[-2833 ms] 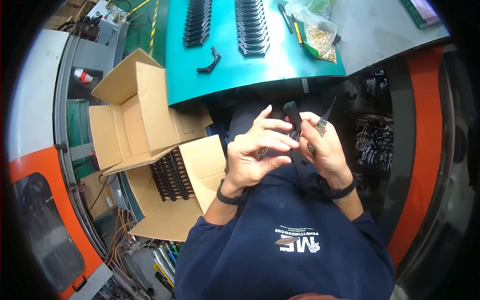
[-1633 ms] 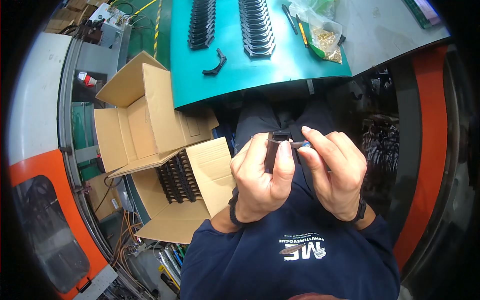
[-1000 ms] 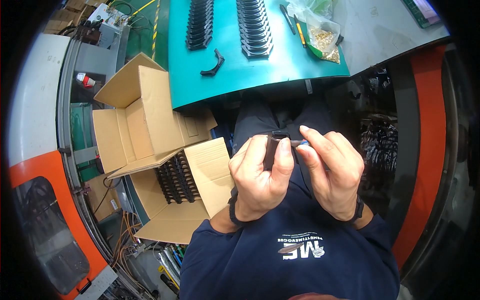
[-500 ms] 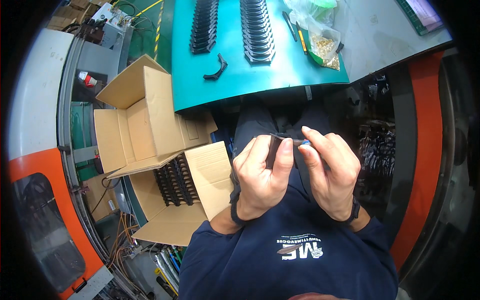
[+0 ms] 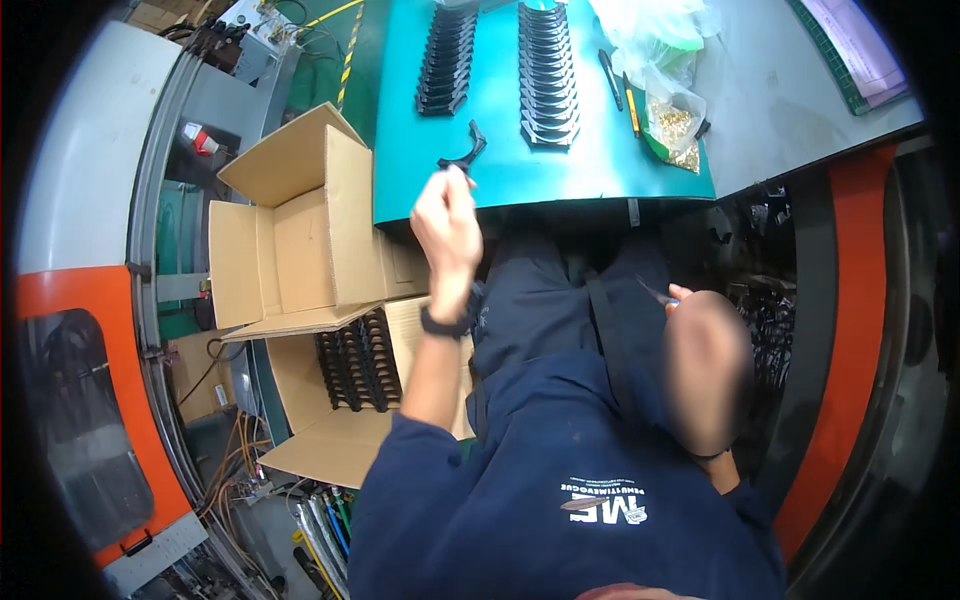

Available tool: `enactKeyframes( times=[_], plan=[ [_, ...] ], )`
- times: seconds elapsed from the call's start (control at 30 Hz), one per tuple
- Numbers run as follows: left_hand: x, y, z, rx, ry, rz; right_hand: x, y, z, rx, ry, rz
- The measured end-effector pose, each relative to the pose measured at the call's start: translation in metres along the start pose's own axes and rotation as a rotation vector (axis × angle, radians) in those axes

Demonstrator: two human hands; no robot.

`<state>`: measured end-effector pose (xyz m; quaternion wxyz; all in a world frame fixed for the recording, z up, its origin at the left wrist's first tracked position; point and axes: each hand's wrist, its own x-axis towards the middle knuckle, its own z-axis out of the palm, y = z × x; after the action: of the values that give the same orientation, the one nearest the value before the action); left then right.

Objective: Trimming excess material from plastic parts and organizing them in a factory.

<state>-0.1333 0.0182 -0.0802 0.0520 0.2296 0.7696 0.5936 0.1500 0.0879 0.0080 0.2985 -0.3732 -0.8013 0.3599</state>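
Note:
At the front edge of the green-topped table, my left hand (image 5: pixel 448 225) has its fingers drawn together at the near end of a black curved bracket (image 5: pixel 466 148). Whether the bracket is lifted off the surface I cannot tell. My right hand (image 5: pixel 708 350), smeared by motion, is over my right thigh. A slim pointed tool (image 5: pixel 656 292) with a bit of blue sticks out from its fingertips; most of the handle is hidden. Beyond the left hand lie a left row of black curved brackets (image 5: pixel 447 62) and a right row of the same brackets (image 5: pixel 548 80).
Right of the rows lie a black pen (image 5: pixel 610 80), a yellow-and-black pen-shaped tool (image 5: pixel 631 105) and a bag of small brass-coloured parts (image 5: pixel 674 130). Left of me stand an open cardboard box (image 5: pixel 300 240) and a lower box (image 5: pixel 330 445) holding stacked black brackets. Orange machine frames flank both sides.
My hands have parted from working together on a black piece before my chest. The left has reached forward to the table's bracket; the right has drawn rightward with the tool. The view has shifted slightly.

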Motion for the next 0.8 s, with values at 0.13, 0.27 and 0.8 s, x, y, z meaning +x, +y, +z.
enactKeyframes(
  times=[0.13, 0.27, 0.8],
  plan=[
    [0.092, -0.063, -0.015, 0.406, -0.142, 0.276, -0.01, 0.001, -0.004, -0.007, -0.035, 0.025],
    [0.152, -0.119, -0.013, 0.616, -0.505, 0.454, -0.017, 0.01, -0.003, -0.003, -0.049, 0.085],
    [0.144, -0.08, -0.002, 0.804, -0.014, 0.723, -0.018, 0.01, 0.009, -0.005, -0.137, 0.122]
  ],
)
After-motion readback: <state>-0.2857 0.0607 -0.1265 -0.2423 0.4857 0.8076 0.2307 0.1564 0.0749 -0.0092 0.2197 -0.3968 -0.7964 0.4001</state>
